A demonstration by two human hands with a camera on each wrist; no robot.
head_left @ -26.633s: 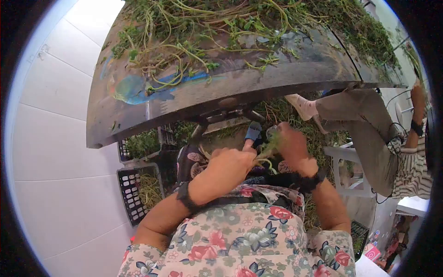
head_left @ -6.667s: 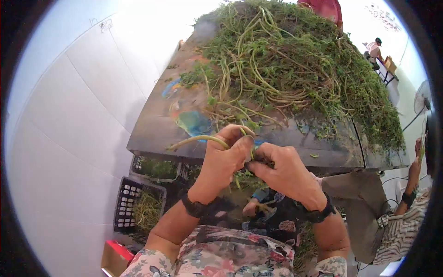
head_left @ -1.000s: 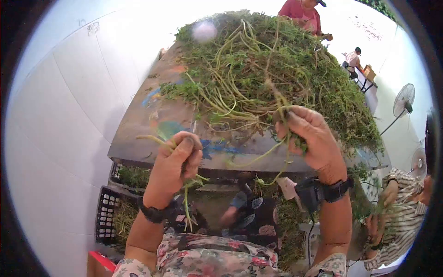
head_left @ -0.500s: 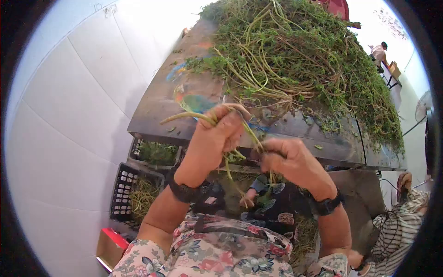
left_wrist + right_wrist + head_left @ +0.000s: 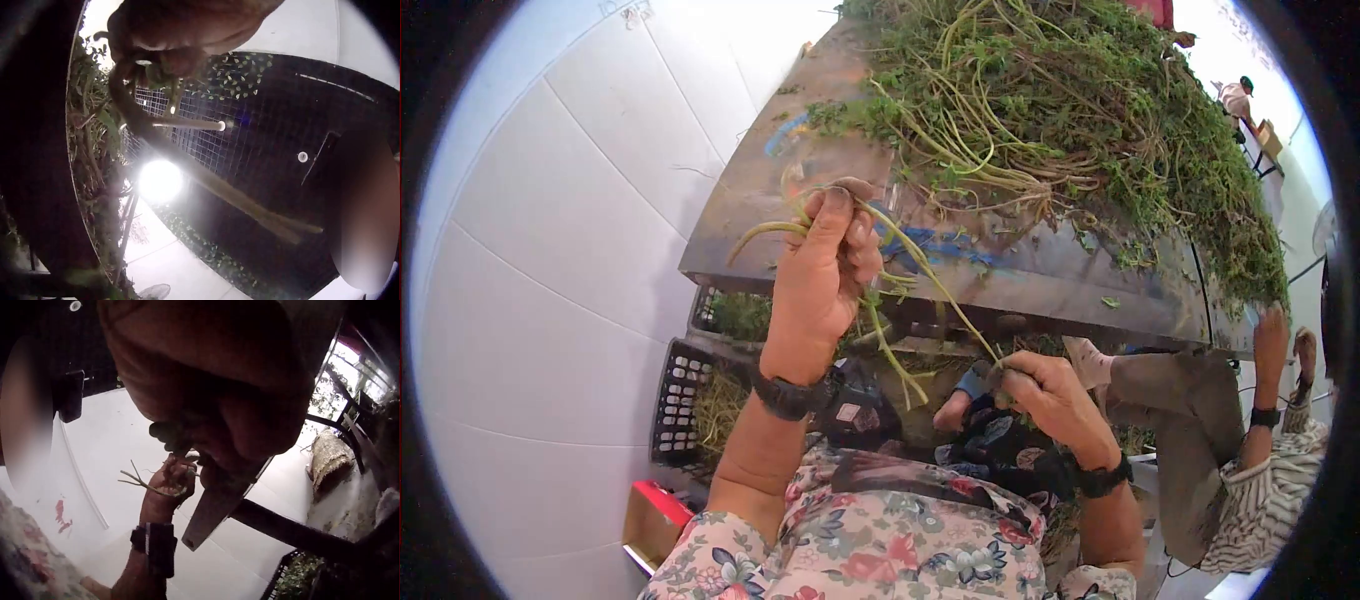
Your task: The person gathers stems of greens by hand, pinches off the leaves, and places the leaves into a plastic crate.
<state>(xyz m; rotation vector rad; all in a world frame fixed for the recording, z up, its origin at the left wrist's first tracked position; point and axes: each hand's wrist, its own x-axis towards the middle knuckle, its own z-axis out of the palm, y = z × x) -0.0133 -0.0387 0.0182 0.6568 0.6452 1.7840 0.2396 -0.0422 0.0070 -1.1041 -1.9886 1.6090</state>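
Observation:
In the head view my left hand [image 5: 815, 285] is raised in front of the table edge, its fingers and thumb curled round a few green plant stems [image 5: 765, 232]. Their cut ends stick out to the left, and others hang below the fist. One long thin stem [image 5: 935, 275] slants taut down to my right hand [image 5: 1060, 405], which pinches its lower end. The left wrist view has a thick stem [image 5: 187, 169] close to the camera, under the fist. Seen from the right wrist, my right hand [image 5: 212, 375] is dark, and its fingertips are mostly hidden.
A large heap of leafy greens [image 5: 1060, 130] covers much of the table [image 5: 790, 255]. Black crates [image 5: 680, 405] holding plants stand below at left, near a red-edged box [image 5: 655, 520]. A person in a striped shirt [image 5: 1270, 490] sits close at right.
The right hand held a leafy vine up at right, came close beside the left hand, then moved down and right, stretching the stem. The left hand rose. Much earlier both hands worked below the table edge.

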